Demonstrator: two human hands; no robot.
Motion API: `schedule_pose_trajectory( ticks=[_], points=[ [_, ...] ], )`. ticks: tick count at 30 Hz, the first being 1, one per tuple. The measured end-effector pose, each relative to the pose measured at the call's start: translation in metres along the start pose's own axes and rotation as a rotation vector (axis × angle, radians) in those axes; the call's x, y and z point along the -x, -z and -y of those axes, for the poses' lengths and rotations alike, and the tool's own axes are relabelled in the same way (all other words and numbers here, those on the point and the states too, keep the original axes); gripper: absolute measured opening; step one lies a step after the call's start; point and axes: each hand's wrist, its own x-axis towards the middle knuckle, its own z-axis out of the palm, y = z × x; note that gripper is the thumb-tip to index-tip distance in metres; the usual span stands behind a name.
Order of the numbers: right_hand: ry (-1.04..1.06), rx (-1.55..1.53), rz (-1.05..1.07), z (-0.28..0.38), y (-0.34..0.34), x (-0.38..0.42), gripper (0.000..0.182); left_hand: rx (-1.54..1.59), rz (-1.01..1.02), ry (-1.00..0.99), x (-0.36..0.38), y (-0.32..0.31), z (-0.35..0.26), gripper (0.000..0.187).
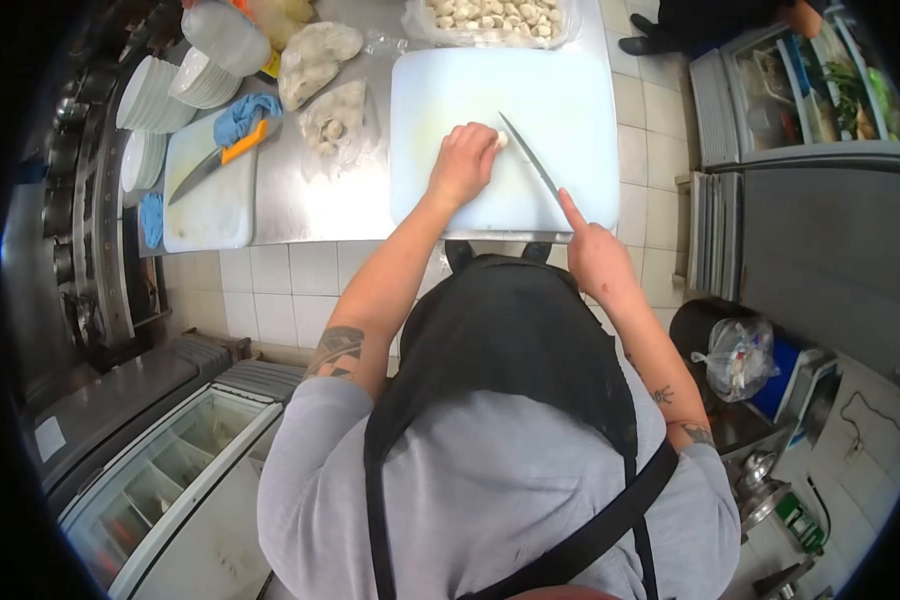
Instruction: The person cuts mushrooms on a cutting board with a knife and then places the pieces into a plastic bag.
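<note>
On the large white cutting board [430,90], my left hand [464,163] is closed, its fingertips pressed around a small pale mushroom [501,140]. A kitchen knife [530,154] is held in my right hand [600,258], the index finger stretched along the spine. The blade slants across the board, its tip pointing away from me and close beside the mushroom. The knife's handle is hidden in my right fist. Past the board's far edge sits a clear plastic-lined container [568,22] full of pale mushrooms.
Left of the board lie plastic bags of mushrooms [335,125] on the steel table [295,205]. Beyond them, an orange-handled knife [242,143] and blue cloth [247,118] rest on a smaller board [225,215]. Stacked white bowls [150,95] stand behind. A person [705,25] is near the open fridge [820,90].
</note>
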Motion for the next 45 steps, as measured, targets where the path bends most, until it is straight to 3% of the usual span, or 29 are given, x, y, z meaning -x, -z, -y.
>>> schedule_pose_trajectory(
  ticks=[8,19,26,29,37,45],
  points=[
    [0.049,0.080,0.001,0.011,0.009,0.031,0.080,-0.048,0.010,-0.019,0.003,0.000,0.001,0.015],
    [-0.008,0.066,0.107,0.009,0.014,0.011,0.081,-0.068,0.013,-0.015,0.004,0.002,-0.004,0.023],
    [0.048,-0.047,0.087,-0.030,0.020,0.031,0.080,-0.139,0.072,-0.064,0.006,0.001,0.005,0.035],
    [0.060,-0.085,0.057,-0.024,0.045,0.049,0.077,-0.042,-0.097,0.005,0.012,0.006,-0.002,0.033],
    [0.096,-0.069,-0.051,0.004,0.036,0.036,0.074,0.056,-0.062,0.068,0.026,0.015,0.009,0.018],
    [0.125,-0.029,-0.001,0.023,0.033,0.023,0.072,-0.069,-0.092,0.054,0.031,0.014,0.006,0.019]
  ],
)
